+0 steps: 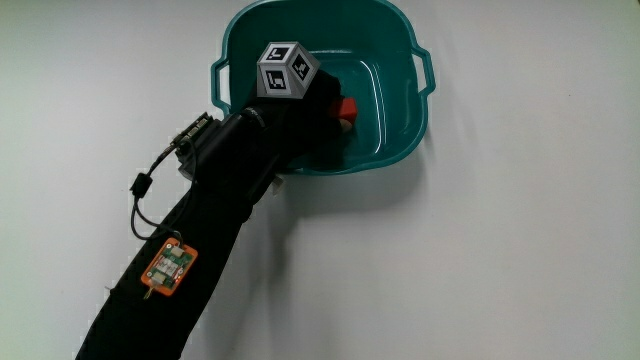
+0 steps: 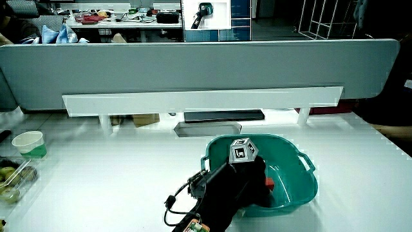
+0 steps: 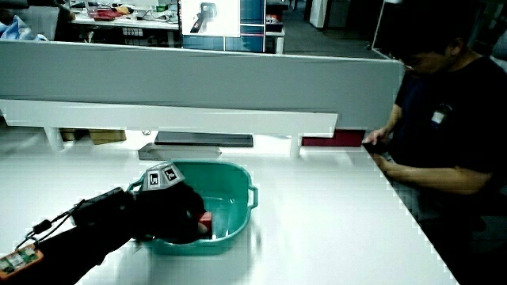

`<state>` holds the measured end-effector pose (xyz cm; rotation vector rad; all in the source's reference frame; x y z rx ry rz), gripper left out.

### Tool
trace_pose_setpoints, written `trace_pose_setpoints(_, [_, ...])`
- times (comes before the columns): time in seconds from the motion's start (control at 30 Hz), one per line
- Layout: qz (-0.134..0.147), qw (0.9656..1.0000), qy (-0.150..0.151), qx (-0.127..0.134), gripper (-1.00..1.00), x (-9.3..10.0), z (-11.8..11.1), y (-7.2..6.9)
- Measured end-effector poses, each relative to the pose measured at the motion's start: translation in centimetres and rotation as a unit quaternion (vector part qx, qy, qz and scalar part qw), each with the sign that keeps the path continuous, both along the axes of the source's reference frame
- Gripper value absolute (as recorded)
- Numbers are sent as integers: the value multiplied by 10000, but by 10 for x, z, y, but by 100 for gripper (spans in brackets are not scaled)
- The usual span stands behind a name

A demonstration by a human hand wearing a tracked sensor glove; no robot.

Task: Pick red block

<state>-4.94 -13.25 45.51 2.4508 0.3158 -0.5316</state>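
Hands (image 1: 318, 100) inside the teal basin (image 1: 400, 40) — fingers curled around the red block (image 1: 346, 109), gripping it.

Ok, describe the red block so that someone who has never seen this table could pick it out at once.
Look for the teal tub with handles standing on the white table. The hand reaches into it, and the red block sits inside the tub at the tip of the black glove, partly covered by it. It is the only red thing in the tub, small and boxy against the teal wall.
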Motion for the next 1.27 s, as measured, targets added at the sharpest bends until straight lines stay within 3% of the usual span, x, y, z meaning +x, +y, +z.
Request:
trace_pose_setpoints(0.4, [-6, 9997, 90, 216, 100, -1, -20, -2])
trace_pose_setpoints(0.63, [55, 9991, 179, 377, 100, -1, -44, 0])
trace_pose_setpoints(0.9, [217, 9971, 232, 695, 100, 4, -77, 13])
trace_pose_setpoints(0.93, [254, 9973, 290, 633, 100, 5, -80, 15])
trace_pose_setpoints(1.03, [412, 9953, 286, 825, 100, 9, -88, 22])
trace_pose_setpoints(1.27, [643, 9926, 453, 929, 100, 14, -110, 40])
